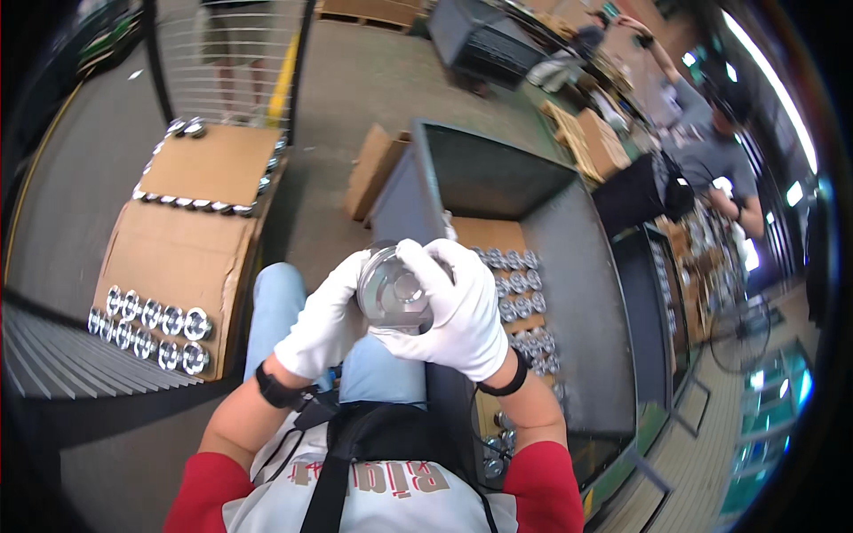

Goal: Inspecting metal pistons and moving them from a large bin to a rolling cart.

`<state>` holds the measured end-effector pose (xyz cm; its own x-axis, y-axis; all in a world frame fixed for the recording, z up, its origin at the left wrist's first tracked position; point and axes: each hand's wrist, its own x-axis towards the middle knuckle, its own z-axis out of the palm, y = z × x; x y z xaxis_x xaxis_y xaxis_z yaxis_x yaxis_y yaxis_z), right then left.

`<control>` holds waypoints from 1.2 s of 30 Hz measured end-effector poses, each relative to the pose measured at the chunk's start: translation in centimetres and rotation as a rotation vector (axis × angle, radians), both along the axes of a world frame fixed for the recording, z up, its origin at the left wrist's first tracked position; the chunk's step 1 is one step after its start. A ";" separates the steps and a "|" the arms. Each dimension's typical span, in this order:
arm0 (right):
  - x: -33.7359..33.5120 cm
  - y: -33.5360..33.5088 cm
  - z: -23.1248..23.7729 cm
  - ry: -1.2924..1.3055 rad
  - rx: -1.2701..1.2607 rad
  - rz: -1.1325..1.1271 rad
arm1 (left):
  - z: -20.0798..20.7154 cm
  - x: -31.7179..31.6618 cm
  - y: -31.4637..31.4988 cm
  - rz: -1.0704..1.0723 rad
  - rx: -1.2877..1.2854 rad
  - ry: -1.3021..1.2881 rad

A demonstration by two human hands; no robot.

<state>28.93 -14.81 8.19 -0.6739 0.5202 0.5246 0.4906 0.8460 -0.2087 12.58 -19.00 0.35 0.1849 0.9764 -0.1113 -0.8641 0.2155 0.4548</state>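
Note:
A shiny metal piston [396, 290] is held up in front of my body, its round face turned up toward me. My left hand [330, 322], in a white glove, grips its left edge. From the other side my right hand [464, 311], also gloved in white, closes on it, with the fingers over the top and the thumb along the lower edge. The gloves hide part of its rim. To the right, similar pistons [515, 282] stand in rows on cardboard inside a grey metal bin [577, 293].
At left, a cardboard-covered stack [178, 253] carries more pistons along its near edge and between layers, beside a wire rack [227, 53]. A cardboard piece [378, 173] leans on the bin. A person in grey [711, 151] works at the right; other people are farther back.

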 end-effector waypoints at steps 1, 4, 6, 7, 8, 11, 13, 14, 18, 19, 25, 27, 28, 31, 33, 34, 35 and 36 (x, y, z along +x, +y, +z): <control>-1.1 -0.4 -0.3 -0.044 0.018 -0.004 | -0.1 -0.5 -0.4 0.054 -0.033 -0.113; -1.9 -0.3 -2.1 0.259 -0.276 0.107 | -2.0 -2.3 -1.9 0.029 -0.079 -0.182; -1.1 -0.4 -5.5 0.469 -0.666 0.055 | -4.0 -2.9 -2.6 -0.058 -0.128 -0.443; -1.0 -0.6 -6.7 0.637 -0.974 0.023 | -4.7 -3.0 -2.7 -0.041 -0.139 -0.443; -0.6 -0.8 -7.3 0.634 -0.990 0.028 | -5.3 -3.0 -3.0 -0.031 -0.114 -0.468; -0.1 -1.1 -8.7 0.623 -1.398 -0.004 | -5.9 -3.0 -3.5 -0.019 -0.117 -0.466; -0.2 -1.2 -9.8 0.572 -1.473 0.061 | -6.1 -2.8 -3.8 -0.008 -0.153 -0.380; -0.6 -1.4 -9.9 0.600 -1.498 0.029 | -6.3 -2.6 -3.9 -0.015 -0.168 -0.375; -1.0 -2.3 -11.8 0.760 -1.594 -0.007 | -6.2 -1.9 -3.8 -0.053 -0.166 -0.302; -0.9 -2.5 -12.3 0.783 -1.600 -0.015 | -6.1 -1.8 -3.8 -0.064 -0.186 -0.314; -0.3 -2.9 -13.9 0.790 -1.472 -0.037 | -6.4 -1.2 -3.9 -0.060 -0.223 -0.202; -0.2 -2.9 -14.2 0.777 -1.334 -0.026 | -6.1 -0.9 -3.4 -0.034 -0.273 -0.171; -0.2 -2.6 -14.1 0.797 -1.335 -0.036 | -5.1 -0.4 -2.9 0.034 -0.391 -0.108; 0.1 -1.3 -12.6 0.547 -0.443 0.018 | -3.9 -0.8 -2.9 -0.039 -0.390 0.132; 0.3 -1.1 -10.8 0.413 -0.180 0.132 | -4.9 -1.4 -3.0 -0.387 -0.254 -0.332; 0.3 -0.9 -10.9 0.435 -0.208 0.170 | -5.0 -1.2 -3.2 -0.350 -0.314 -0.350; 0.5 -1.0 -10.8 0.441 -0.215 0.169 | -5.2 -1.0 -3.2 -0.349 -0.322 -0.346; 0.6 -1.0 -10.6 0.428 -0.262 0.170 | -5.5 -0.8 -3.1 -0.348 -0.305 -0.413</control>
